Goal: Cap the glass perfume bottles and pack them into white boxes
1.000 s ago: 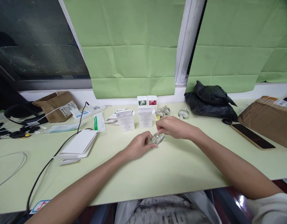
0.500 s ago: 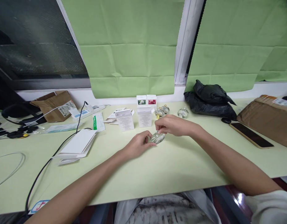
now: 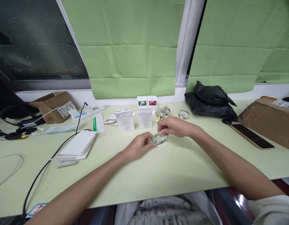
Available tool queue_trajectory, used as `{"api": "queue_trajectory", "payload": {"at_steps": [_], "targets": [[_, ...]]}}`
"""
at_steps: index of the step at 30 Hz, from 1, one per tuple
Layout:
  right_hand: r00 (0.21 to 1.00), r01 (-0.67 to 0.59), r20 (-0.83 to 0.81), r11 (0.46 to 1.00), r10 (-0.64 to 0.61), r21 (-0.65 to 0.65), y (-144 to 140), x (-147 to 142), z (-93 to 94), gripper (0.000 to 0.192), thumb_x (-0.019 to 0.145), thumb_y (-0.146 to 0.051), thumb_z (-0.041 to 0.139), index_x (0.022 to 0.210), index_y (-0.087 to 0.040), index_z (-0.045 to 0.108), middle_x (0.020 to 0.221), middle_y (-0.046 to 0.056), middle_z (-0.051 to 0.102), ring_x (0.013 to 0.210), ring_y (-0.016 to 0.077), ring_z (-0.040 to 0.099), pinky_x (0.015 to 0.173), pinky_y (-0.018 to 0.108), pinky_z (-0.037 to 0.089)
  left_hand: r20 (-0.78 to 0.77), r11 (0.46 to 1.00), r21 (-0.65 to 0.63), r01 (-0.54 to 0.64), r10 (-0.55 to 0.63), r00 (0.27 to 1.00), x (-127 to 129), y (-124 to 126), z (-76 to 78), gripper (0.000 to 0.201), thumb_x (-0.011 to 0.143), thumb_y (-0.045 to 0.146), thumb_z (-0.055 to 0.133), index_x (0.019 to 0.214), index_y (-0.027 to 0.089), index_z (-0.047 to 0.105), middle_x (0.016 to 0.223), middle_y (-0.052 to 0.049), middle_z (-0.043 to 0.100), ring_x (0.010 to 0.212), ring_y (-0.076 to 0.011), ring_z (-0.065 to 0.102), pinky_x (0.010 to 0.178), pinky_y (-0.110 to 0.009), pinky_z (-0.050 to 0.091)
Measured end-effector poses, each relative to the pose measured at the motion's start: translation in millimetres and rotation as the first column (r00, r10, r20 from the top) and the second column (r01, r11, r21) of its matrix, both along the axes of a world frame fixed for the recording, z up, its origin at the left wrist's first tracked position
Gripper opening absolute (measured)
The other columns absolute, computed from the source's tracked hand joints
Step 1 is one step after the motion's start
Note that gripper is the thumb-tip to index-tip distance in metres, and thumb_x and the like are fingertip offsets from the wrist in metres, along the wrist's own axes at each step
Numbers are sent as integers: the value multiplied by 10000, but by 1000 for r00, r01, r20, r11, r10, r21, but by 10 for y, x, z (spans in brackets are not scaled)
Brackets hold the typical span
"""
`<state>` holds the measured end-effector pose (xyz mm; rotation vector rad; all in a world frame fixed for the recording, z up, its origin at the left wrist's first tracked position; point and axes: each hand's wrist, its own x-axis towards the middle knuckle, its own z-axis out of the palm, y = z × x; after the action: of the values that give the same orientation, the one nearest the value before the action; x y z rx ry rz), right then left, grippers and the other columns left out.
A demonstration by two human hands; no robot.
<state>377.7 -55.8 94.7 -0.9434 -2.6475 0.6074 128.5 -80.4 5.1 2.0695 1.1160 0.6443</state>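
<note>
A small round clear glass bottle [image 3: 159, 138] lies tilted on the pale green table [image 3: 172, 168] at the centre. My left hand [image 3: 139, 145] grips its lower side. My right hand [image 3: 174, 126] pinches its top, where the cap is hidden by my fingers. Behind them stand two open white cartons [image 3: 125, 121] and, further back, two small boxes with flower pictures [image 3: 147, 102]. Three more glass bottles [image 3: 163, 112] stand to the right of the cartons.
A stack of flat white cartons [image 3: 77, 146] lies at left, crossed by a black cable [image 3: 48, 165]. A brown parcel [image 3: 53, 105] and headphones [image 3: 16, 114] are at the far left. A black bag [image 3: 211, 100], a phone [image 3: 251, 136] and a brown package [image 3: 268, 119] sit at right.
Both hands stay on the glass bottle; my right hand's fingers have shifted slightly at its top. The view has drifted a little.
</note>
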Motion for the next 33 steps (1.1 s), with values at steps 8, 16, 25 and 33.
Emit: {"api": "queue_trajectory", "payload": {"at_steps": [8, 16, 25, 33], "targets": [[994, 21, 101, 993, -33, 115, -67, -57, 89, 136, 869, -92, 561, 786, -199, 576, 724, -9, 635, 716, 156, 505, 642, 280, 265, -6, 1000, 13, 0, 0, 1000, 3, -2, 6, 278, 936, 476, 697, 1061, 232, 657, 729, 48, 567, 667, -143, 509, 596, -260, 355], [996, 40, 75, 994, -48, 100, -96, -50, 84, 130, 888, -103, 550, 807, -202, 575, 737, -12, 648, 699, 151, 513, 646, 279, 281, -8, 1000, 10, 2, -2, 1000, 7, 2, 7, 284, 938, 484, 691, 1068, 233, 661, 739, 42, 570, 674, -148, 511, 599, -260, 357], [996, -69, 53, 998, 69, 2, 40, -11, 72, 82, 913, -153, 624, 848, -197, 647, 751, -15, 680, 704, 147, 569, 665, 269, 323, 11, 998, 42, 46, -46, 999, -6, 14, 24, 333, 986, 453, 619, 1218, 224, 687, 800, 9, 620, 700, -166, 530, 639, -280, 385], [996, -90, 31, 996, 89, 27, 5, 21, 63, 79, 924, -164, 625, 864, -197, 664, 761, -13, 666, 710, 147, 561, 654, 264, 321, 57, 992, 88, 88, -93, 994, 8, 32, 39, 352, 1006, 434, 585, 1265, 220, 690, 1060, -69, 713, 890, -217, 605, 776, -321, 457]]}}
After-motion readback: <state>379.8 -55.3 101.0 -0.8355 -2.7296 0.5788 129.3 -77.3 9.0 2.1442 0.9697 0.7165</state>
